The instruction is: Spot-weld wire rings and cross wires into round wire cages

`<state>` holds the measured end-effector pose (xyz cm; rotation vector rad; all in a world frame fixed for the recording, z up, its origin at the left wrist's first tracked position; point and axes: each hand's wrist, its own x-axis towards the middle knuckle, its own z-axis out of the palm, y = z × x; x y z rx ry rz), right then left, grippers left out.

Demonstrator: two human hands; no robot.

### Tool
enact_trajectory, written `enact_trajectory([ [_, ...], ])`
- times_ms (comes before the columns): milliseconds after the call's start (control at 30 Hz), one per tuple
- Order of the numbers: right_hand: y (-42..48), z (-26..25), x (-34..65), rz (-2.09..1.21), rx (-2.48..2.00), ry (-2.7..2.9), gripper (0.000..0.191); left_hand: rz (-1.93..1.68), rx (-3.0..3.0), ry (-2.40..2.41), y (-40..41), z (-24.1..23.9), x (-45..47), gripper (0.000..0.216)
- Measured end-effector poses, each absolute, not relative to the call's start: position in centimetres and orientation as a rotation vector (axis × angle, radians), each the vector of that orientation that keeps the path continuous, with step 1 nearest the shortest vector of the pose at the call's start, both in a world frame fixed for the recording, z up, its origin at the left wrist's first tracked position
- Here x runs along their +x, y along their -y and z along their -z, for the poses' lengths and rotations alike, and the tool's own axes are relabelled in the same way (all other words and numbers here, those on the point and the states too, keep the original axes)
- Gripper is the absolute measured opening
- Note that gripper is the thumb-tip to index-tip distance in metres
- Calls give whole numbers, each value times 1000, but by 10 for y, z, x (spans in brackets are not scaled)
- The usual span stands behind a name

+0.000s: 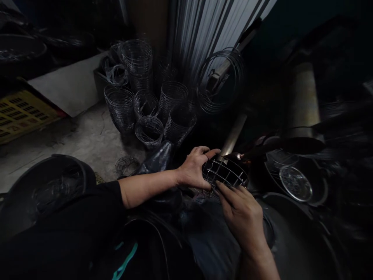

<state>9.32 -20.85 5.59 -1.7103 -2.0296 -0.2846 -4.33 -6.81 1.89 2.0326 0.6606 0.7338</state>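
A round metal wire basket (225,173) sits in front of me, its bars crossing in a grid. My left hand (194,169) grips its left side, with the thumb low and the fingers reaching over the upper rim. At the near side, my right hand (243,208) has its fingers bent and closed at the lower bars. Whether a loose piece of wire is between those fingertips cannot be made out. A metal bar (234,134) ends at the far side of the basket, beside a small bright copper-coloured tip (240,156).
Several stacks of wire baskets (119,105) stand on the floor ahead. A wire coil (220,81) hangs beyond my hands. Dark tubs stand at left (62,186) and right (294,233). A thick cylinder (305,101) is at right, a yellow crate (26,109) at far left.
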Motion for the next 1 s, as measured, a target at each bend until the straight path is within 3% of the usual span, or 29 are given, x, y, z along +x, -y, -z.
enact_trajectory([
  [400, 187, -59, 127, 294, -1684, 1964, 17, -712, 1957, -687, 46, -28, -14, 107],
  [1000, 170, -54, 138, 202, -1816, 1591, 28, -643, 1943, -806, 24, -27, 13, 109],
])
